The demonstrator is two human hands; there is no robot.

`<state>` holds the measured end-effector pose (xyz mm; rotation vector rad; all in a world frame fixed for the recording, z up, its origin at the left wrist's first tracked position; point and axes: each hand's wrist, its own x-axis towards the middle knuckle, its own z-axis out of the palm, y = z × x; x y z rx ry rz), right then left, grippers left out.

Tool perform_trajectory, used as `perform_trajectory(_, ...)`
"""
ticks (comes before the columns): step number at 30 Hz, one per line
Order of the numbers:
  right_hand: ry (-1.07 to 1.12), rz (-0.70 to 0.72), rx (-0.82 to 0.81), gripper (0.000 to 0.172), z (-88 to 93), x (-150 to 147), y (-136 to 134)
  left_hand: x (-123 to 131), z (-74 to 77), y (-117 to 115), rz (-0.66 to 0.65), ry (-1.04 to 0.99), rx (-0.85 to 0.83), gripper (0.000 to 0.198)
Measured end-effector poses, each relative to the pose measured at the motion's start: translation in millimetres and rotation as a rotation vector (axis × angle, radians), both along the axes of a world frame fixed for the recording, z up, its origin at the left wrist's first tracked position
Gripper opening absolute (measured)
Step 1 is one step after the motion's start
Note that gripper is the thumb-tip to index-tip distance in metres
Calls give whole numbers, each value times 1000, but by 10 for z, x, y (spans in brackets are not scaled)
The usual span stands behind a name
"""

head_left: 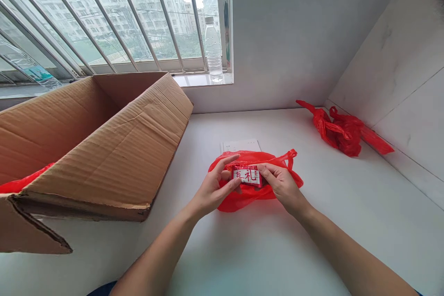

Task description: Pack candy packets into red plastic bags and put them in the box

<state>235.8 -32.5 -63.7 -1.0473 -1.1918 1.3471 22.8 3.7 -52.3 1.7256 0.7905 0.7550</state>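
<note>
Left hand (212, 189) and right hand (282, 187) pinching red-and-white gift box (247, 176) by its ends, fingers pressed together on it; box resting at open mouth of red plastic bag (239, 201), not yet enclosed, on white desk (347, 231); second red bag (342, 132) lying bunched by wall; cardboard carton (104, 148) standing open at left.

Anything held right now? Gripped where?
Yes: a small red-and-white gift box, gripped at its two short ends by the fingers of the left hand and right hand, over a red plastic bag.
</note>
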Motion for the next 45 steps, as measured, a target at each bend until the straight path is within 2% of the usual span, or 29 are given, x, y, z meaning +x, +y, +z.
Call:
perform_trajectory(6,30,53,-34,36,34,-22,-24,5,1,8,21,-120,-117,63)
perform_trajectory(12,44,49,-92,33,37,-37,-26,16,93,-5,0,-193,-255,65)
perform_trajectory(19,80,49,-109,33,51,-47,-31,7,97,-4,-14,-208,-311,64)
perform_trajectory(31,85,97,-43,37,11,-46,-23,-6,21,27,-31,-160,-216,58)
perform_trajectory(37,70,81,-27,33,6,-38,-28,-14,-10,35,-34,-121,-169,54)
perform_trajectory(45,66,77,1,35,8,-34,-30,-22,7,32,-36,-65,-95,49)
